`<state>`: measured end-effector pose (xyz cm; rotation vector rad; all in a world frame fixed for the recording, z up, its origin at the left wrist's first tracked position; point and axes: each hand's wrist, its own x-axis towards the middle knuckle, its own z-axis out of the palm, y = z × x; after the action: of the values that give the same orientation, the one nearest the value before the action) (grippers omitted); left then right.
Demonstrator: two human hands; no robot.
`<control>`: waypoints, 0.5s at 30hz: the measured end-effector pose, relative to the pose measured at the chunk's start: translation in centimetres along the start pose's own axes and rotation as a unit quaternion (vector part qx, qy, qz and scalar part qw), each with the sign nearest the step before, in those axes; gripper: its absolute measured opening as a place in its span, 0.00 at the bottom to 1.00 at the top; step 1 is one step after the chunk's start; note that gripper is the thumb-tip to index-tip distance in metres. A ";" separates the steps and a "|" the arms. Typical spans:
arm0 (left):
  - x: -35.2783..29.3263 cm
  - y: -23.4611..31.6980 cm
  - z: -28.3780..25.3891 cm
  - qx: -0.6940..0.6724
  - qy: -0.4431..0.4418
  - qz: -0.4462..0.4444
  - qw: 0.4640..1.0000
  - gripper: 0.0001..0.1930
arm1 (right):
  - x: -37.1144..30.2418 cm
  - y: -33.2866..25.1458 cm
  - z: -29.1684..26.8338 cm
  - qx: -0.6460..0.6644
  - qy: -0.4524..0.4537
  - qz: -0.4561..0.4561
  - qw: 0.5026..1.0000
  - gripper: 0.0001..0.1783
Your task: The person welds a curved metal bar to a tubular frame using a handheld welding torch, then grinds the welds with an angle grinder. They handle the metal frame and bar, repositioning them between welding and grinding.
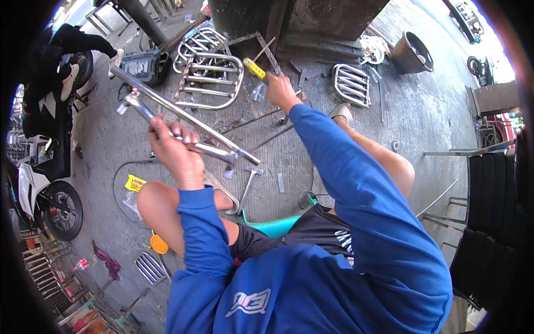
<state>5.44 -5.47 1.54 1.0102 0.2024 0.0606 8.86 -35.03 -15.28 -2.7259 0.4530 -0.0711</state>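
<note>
My left hand [177, 147] is closed around a shiny metal tube [208, 149] that has small brackets at both ends, held up above the floor. A longer polished tube [189, 118] runs slantwise just beyond it; whether the two touch, I cannot tell. Out in front, my right hand [282, 92] is closed on a tool with a yellow handle [255, 68], which sticks out to the left of the fist. The tool's other end is not clear. A thin metal T-shaped piece [248, 186] stands by my left foot.
Welded chrome racks [208, 80] are stacked ahead, with another rack [351, 85] to the right. A grey toolbox [142, 65], a dark bucket [411, 53] and a motorcycle [47, 203] stand around. Metal scraps and a yellow packet [135, 182] lie on the concrete. A person sits at far left.
</note>
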 end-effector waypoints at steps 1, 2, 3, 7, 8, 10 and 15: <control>0.5 1.4 0.1 0.004 -0.009 0.004 1.000 0.17 | -0.8 0.0 0.5 -0.016 0.022 0.033 0.999 0.19; 0.9 2.8 0.1 0.012 -0.022 0.015 1.000 0.17 | -1.6 0.3 0.7 0.000 0.060 0.029 0.998 0.20; 1.3 3.9 0.1 0.020 -0.042 0.029 0.998 0.17 | -2.5 0.6 0.8 0.019 0.095 0.026 0.995 0.20; 3.0 5.9 0.2 0.041 -0.090 0.069 0.993 0.18 | -3.6 0.7 0.9 0.030 0.152 0.079 0.985 0.20; 3.3 5.8 0.1 0.044 -0.095 0.078 0.991 0.18 | -3.7 0.6 1.0 0.029 0.136 0.107 0.984 0.20; 3.8 5.3 -0.3 0.044 -0.099 0.100 0.989 0.18 | -4.0 0.3 1.1 0.016 0.129 0.110 0.985 0.17; 5.0 4.9 -2.1 0.013 -0.094 0.082 0.992 0.19 | -6.1 -0.3 0.5 0.138 0.250 0.114 0.952 0.27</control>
<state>10.12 -0.39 3.92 1.0506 -0.0526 0.1113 3.23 -32.66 -15.56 -2.3422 0.8247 -0.7185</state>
